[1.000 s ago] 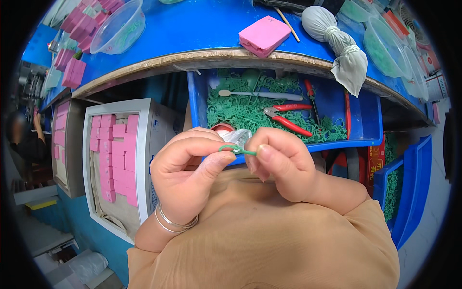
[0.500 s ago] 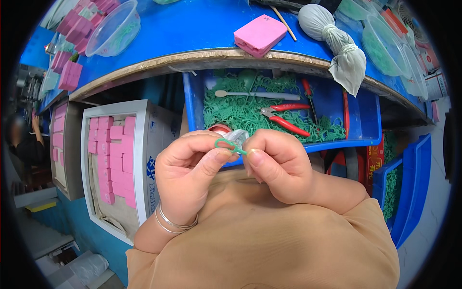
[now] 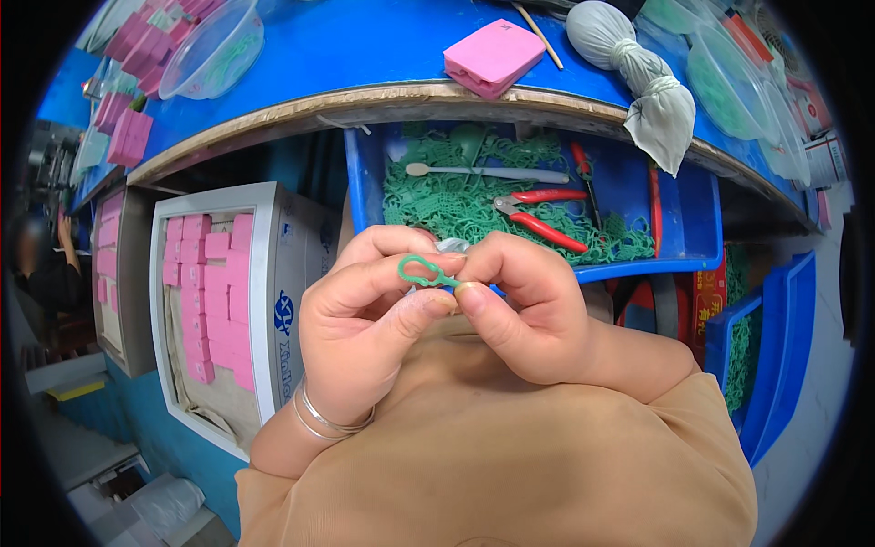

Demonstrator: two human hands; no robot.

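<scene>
Between my two hands is a small green looped piece (image 3: pixel 418 270), its loop toward the left and its thin stem toward the right. My left hand (image 3: pixel 369 305) is closed with thumb and fingers about the loop side. My right hand (image 3: pixel 524 305) pinches the stem end between thumb and forefinger. Behind my fingertips a bit of clear or whitish material (image 3: pixel 452 245) shows, mostly hidden. Just beyond my hands a blue drawer tray (image 3: pixel 685 219) holds many green pieces (image 3: pixel 415 205), red-handled cutters (image 3: pixel 544 219) and a white toothbrush (image 3: pixel 492 172).
A pink block (image 3: pixel 492 55), a thin wooden stick (image 3: pixel 540 36) and a tied white cloth bundle (image 3: pixel 629 68) lie on the blue table (image 3: pixel 355 50). A clear bowl (image 3: pixel 214 55) stands at left. Pink blocks fill a grey-framed box (image 3: pixel 264 319). Another person (image 3: pixel 59 260) sits far left.
The green piece has turned, so its loop now stands up more openly at the left fingertips. My left fingers have shifted slightly; my right hand keeps its pinch.
</scene>
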